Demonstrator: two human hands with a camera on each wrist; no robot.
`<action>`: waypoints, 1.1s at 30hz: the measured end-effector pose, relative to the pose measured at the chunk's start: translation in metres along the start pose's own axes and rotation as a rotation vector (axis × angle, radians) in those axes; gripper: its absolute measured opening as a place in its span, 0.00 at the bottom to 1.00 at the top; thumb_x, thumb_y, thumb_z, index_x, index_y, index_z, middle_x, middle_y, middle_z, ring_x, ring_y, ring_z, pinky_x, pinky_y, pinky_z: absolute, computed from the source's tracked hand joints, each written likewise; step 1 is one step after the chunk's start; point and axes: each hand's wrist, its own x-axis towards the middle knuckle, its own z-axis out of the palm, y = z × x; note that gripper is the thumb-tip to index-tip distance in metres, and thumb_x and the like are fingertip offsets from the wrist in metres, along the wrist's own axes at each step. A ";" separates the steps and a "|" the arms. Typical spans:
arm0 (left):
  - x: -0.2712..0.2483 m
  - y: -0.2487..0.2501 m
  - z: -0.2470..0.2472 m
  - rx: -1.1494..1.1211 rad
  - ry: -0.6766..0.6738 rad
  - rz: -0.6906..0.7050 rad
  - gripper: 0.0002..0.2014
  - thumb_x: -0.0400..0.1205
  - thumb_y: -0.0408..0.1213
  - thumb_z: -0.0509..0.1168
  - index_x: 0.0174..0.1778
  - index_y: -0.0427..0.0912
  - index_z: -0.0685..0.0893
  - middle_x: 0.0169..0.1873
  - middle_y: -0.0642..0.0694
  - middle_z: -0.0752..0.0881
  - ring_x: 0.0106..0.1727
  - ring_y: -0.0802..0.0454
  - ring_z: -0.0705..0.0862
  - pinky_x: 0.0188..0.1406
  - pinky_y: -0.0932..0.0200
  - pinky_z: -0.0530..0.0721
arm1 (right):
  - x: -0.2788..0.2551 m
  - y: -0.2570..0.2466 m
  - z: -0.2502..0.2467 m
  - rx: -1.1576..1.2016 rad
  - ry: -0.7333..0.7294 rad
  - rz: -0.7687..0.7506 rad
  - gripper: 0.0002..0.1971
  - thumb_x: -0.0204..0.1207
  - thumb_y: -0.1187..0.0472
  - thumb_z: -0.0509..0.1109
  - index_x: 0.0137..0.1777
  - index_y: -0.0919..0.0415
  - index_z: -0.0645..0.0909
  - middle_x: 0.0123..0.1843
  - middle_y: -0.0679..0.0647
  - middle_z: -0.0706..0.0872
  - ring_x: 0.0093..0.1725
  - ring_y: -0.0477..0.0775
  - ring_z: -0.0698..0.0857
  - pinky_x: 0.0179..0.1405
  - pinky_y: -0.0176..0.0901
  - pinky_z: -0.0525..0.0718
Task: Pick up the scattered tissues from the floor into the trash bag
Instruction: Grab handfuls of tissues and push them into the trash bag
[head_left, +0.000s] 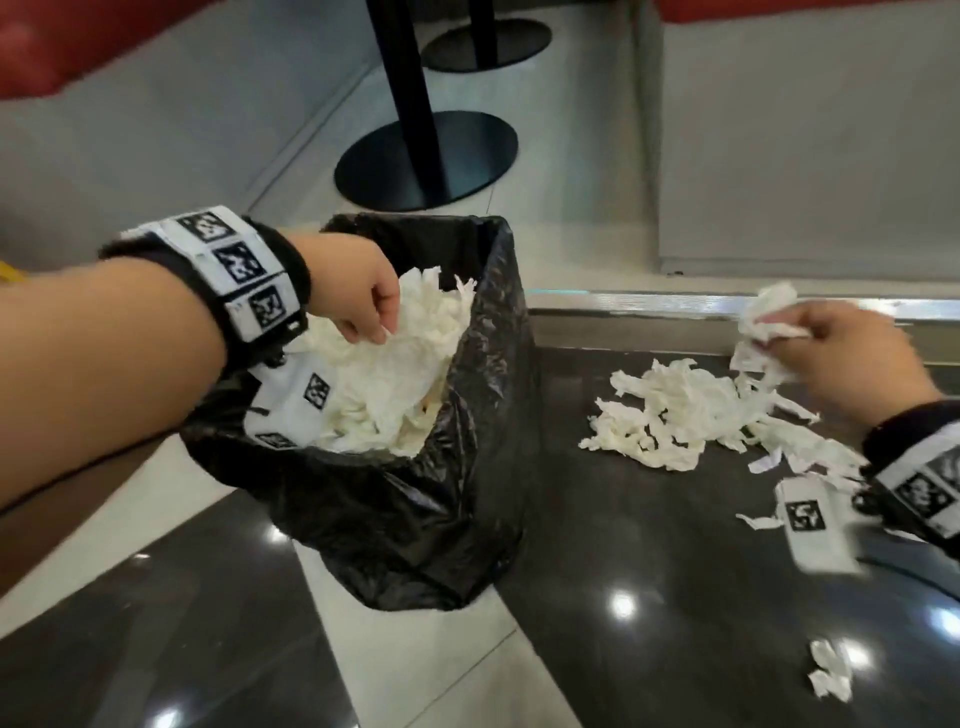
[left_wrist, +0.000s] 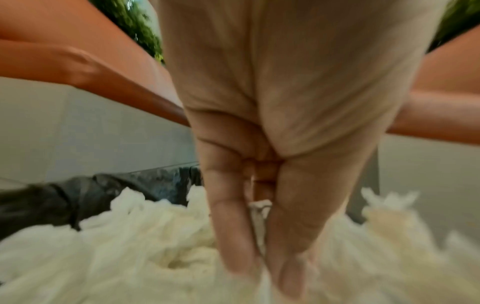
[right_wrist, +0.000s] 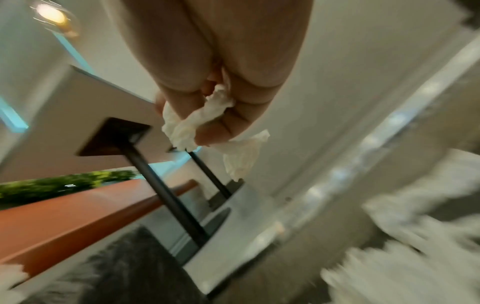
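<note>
A black trash bag (head_left: 415, 493) stands open on the floor, heaped with white tissues (head_left: 384, 395). My left hand (head_left: 371, 325) reaches down into its mouth, thumb and fingers pinching a tissue shred (left_wrist: 259, 207) on top of the heap (left_wrist: 130, 246). To the right, a pile of torn tissues (head_left: 675, 415) lies on the dark floor. My right hand (head_left: 774, 335) hovers above the pile's far right side and grips a crumpled tissue (right_wrist: 197, 121), one end hanging loose (right_wrist: 241, 158).
Two black pedestal table bases (head_left: 426, 161) stand behind the bag. A metal floor strip (head_left: 649, 304) runs behind the pile. Small tissue scraps (head_left: 831, 675) lie at the lower right and near my right wrist (head_left: 758, 519). Red seating (head_left: 47, 47) is at the far left.
</note>
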 end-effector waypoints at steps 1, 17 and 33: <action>0.014 -0.002 0.006 0.017 -0.048 0.001 0.06 0.73 0.32 0.74 0.35 0.46 0.86 0.43 0.44 0.90 0.34 0.55 0.90 0.31 0.69 0.86 | 0.002 -0.022 -0.004 -0.001 0.017 -0.058 0.05 0.74 0.58 0.73 0.49 0.52 0.85 0.45 0.54 0.85 0.37 0.52 0.81 0.37 0.40 0.78; 0.133 -0.047 0.066 0.329 -0.165 0.143 0.14 0.82 0.34 0.59 0.62 0.39 0.81 0.62 0.41 0.83 0.51 0.46 0.81 0.43 0.64 0.80 | 0.009 -0.257 0.073 -0.203 -0.132 -0.408 0.10 0.72 0.54 0.73 0.51 0.56 0.87 0.43 0.47 0.87 0.40 0.45 0.83 0.37 0.32 0.81; 0.049 -0.041 -0.006 -0.486 0.375 0.270 0.15 0.80 0.28 0.62 0.34 0.52 0.79 0.42 0.38 0.85 0.37 0.41 0.86 0.26 0.56 0.86 | 0.009 -0.136 0.026 -0.375 -0.422 -0.024 0.12 0.74 0.63 0.73 0.58 0.57 0.84 0.52 0.55 0.88 0.39 0.43 0.85 0.44 0.42 0.89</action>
